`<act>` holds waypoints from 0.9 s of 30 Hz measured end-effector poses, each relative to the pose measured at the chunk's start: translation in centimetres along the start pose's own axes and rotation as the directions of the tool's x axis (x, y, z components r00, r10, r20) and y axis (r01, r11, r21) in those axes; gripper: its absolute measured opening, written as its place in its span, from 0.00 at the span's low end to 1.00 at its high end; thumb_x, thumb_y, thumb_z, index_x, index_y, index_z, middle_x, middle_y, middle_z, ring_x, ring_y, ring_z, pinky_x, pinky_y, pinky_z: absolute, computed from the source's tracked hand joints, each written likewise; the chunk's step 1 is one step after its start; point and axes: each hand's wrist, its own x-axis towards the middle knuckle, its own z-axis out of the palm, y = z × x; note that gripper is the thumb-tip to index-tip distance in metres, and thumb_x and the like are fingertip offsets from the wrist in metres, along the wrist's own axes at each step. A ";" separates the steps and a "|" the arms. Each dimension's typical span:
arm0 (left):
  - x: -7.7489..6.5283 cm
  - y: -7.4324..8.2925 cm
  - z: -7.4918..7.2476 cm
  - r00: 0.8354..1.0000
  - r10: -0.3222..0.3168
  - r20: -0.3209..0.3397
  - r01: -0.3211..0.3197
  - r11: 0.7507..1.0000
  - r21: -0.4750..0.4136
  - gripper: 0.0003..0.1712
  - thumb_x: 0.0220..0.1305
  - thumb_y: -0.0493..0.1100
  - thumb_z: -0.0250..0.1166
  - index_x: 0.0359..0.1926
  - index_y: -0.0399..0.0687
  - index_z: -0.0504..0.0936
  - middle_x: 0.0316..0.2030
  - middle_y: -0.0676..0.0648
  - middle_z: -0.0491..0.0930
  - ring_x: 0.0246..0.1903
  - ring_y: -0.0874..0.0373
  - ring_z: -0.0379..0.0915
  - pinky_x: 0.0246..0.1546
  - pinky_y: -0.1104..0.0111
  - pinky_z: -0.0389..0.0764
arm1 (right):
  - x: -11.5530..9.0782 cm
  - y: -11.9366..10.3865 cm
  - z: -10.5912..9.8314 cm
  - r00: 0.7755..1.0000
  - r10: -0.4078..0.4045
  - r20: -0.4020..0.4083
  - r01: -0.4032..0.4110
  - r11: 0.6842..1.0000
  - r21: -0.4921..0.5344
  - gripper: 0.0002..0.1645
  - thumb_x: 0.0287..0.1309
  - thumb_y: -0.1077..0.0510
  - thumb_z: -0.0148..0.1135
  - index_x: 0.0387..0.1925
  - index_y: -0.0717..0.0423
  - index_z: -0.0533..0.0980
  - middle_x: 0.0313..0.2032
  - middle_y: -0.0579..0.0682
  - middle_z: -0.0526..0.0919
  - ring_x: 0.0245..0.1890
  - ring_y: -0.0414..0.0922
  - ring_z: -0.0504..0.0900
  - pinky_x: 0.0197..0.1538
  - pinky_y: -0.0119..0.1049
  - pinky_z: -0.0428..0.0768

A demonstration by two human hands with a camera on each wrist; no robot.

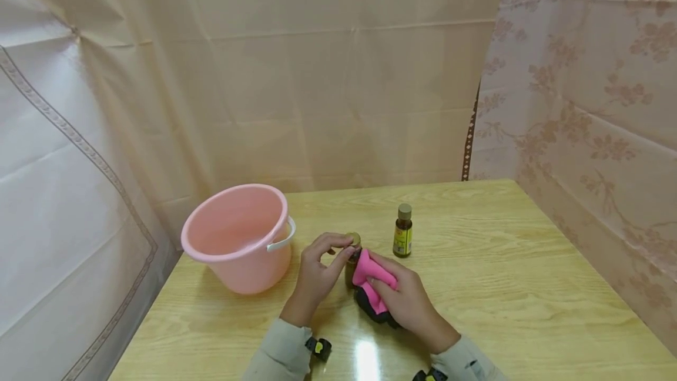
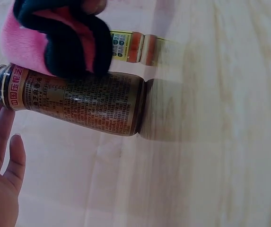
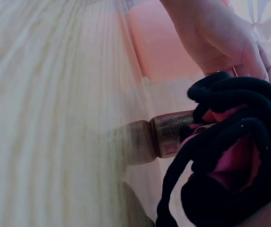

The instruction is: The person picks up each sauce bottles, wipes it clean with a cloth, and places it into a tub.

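Observation:
A dark glass bottle (image 2: 92, 104) with a densely printed brown label stands upright on the table. My left hand (image 1: 317, 272) pinches it at the top, thumb and fingers around the gold cap (image 1: 353, 238). In my right hand (image 1: 415, 301) is a bunched cloth (image 1: 376, 280), bright pink on one side and black on the other, which I hold against the bottle's side. From the right wrist the cloth (image 3: 234, 146) covers the bottle's upper part, and only its lower label and base show.
Behind my right hand a smaller brown bottle (image 1: 403, 237) with a yellow label stands upright. On the left is a pink bucket (image 1: 254, 272) with a white handle (image 1: 282, 241). Curtains (image 1: 338, 104) hang along the back and sides of the wooden table (image 1: 508, 275).

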 end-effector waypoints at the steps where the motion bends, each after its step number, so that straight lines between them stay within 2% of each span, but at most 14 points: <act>1: -0.1 -0.4 0.1 1.000 -0.002 0.000 0.002 1.000 0.001 0.11 0.60 0.25 0.71 0.44 0.36 0.88 0.41 0.40 0.88 0.41 0.49 0.84 0.36 0.59 0.80 | 0.0 -0.1 -0.1 1.000 -0.020 -0.001 0.020 1.000 0.011 0.31 0.68 0.57 0.69 0.68 0.32 0.75 0.64 0.37 0.80 0.65 0.39 0.78 0.64 0.39 0.78; 3: -0.4 -1.4 0.2 1.000 0.001 -0.002 -0.001 1.000 0.005 0.12 0.60 0.26 0.72 0.45 0.38 0.88 0.41 0.41 0.88 0.42 0.49 0.84 0.36 0.55 0.80 | 0.0 -0.2 -0.2 0.998 -0.061 -0.004 0.061 0.998 0.022 0.31 0.68 0.57 0.68 0.69 0.32 0.74 0.66 0.38 0.79 0.66 0.40 0.77 0.64 0.38 0.78; 6: -0.7 -2.6 0.2 1.000 0.010 -0.005 -0.010 1.000 0.013 0.13 0.61 0.28 0.73 0.46 0.42 0.89 0.42 0.43 0.89 0.42 0.51 0.84 0.36 0.55 0.81 | 0.0 -0.4 -0.3 0.995 -0.100 -0.011 0.100 0.994 0.031 0.32 0.68 0.57 0.68 0.70 0.32 0.74 0.67 0.40 0.78 0.66 0.41 0.77 0.63 0.38 0.79; 12: -0.8 -2.9 0.1 1.000 0.022 0.013 -0.022 1.000 0.015 0.13 0.63 0.32 0.73 0.48 0.48 0.89 0.43 0.48 0.89 0.44 0.56 0.84 0.36 0.54 0.81 | -0.1 -0.3 -0.2 0.994 -0.109 -0.011 0.109 0.994 0.026 0.33 0.68 0.57 0.68 0.70 0.32 0.73 0.67 0.40 0.78 0.66 0.42 0.77 0.63 0.37 0.79; 18: -0.8 -3.0 0.2 0.999 0.016 0.030 -0.016 1.000 0.020 0.11 0.66 0.36 0.72 0.49 0.51 0.89 0.45 0.51 0.89 0.44 0.59 0.84 0.37 0.55 0.82 | -0.1 0.0 -0.1 1.000 -0.009 0.021 0.009 1.000 -0.009 0.30 0.69 0.56 0.68 0.69 0.33 0.75 0.64 0.38 0.80 0.63 0.38 0.79 0.62 0.36 0.79; 22: -0.9 -2.9 0.2 1.000 0.014 0.025 -0.014 1.000 0.020 0.12 0.65 0.34 0.72 0.49 0.50 0.89 0.44 0.51 0.89 0.44 0.59 0.84 0.37 0.57 0.82 | -0.1 0.3 -0.1 0.996 0.062 0.064 -0.058 0.996 -0.074 0.29 0.69 0.54 0.68 0.68 0.35 0.76 0.63 0.39 0.82 0.55 0.36 0.83 0.56 0.33 0.81; 27: -0.9 -2.7 0.2 1.000 0.021 0.016 -0.021 1.000 0.021 0.14 0.62 0.31 0.73 0.48 0.48 0.89 0.44 0.48 0.89 0.43 0.56 0.84 0.38 0.56 0.81 | -0.2 0.5 -0.1 0.988 0.101 0.116 -0.079 0.980 -0.182 0.28 0.70 0.51 0.66 0.69 0.41 0.76 0.62 0.46 0.83 0.44 0.35 0.85 0.48 0.33 0.82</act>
